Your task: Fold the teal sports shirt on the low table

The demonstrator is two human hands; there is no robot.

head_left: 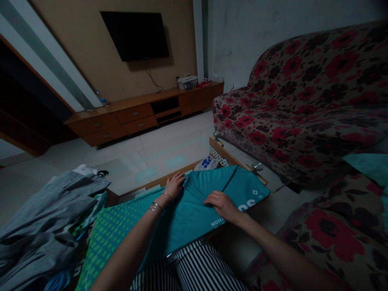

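Note:
A teal shirt [188,214] with a green dotted end and white lettering lies spread over the low table in front of me. My left hand [175,186], with bracelets at the wrist, rests on its far edge, fingers laid over the cloth. Creases run out from beside those fingers. To the right, my right hand [222,205] is closed on the shirt near the lettering, its fingers curled and their tips partly hidden. A dark line or fold runs up and right from near that hand.
A pile of grey clothes [39,222] lies to the left. Behind the shirt are a plastic bag [207,163] and the glass tabletop [157,161]. A flowered sofa [291,101] stands at right, a wooden TV cabinet [133,115] at the back. Striped clothing [197,266] covers my lap.

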